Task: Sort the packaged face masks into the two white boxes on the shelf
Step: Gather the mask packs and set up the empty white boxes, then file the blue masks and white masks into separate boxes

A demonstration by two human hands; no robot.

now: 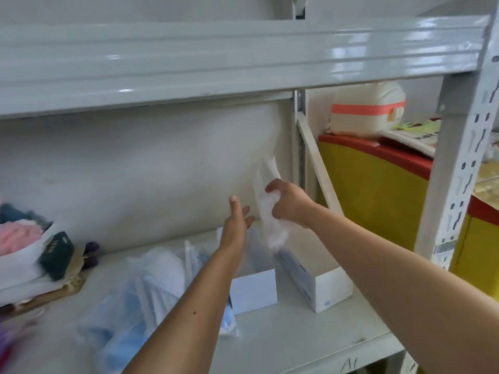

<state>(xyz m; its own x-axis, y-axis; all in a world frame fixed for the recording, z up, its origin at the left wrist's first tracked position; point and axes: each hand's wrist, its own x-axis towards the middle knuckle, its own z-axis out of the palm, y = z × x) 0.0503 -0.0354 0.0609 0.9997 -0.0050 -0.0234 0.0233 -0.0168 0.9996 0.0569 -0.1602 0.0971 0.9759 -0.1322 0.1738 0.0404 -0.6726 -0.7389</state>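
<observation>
clear plastic wraps the white packaged mask [270,211] that the right hand [287,203] grips by its middle, fingers curled round it so the pack hangs upright, one end up at twelve o'clock against the wall, the other dangling over the two white boxes. held on end like this, it looks ready to slide down into a narrow box rather than lie flat.

left hand [237,222] is released, fingers straight, holding nothing, just at nine o'clock of the pack, probably waiting to steady or guide it.

left box [253,292] and right box [326,290] stand side by side on the shelf [310,338], open tops up, directly at six o'clock of the pack. which box the pack is meant for i cannot tell.

at eight o'clock of the boxes lies the loose heap of blue and white packaged masks [140,300], unsorted, within easy reach of the left hand.
</observation>
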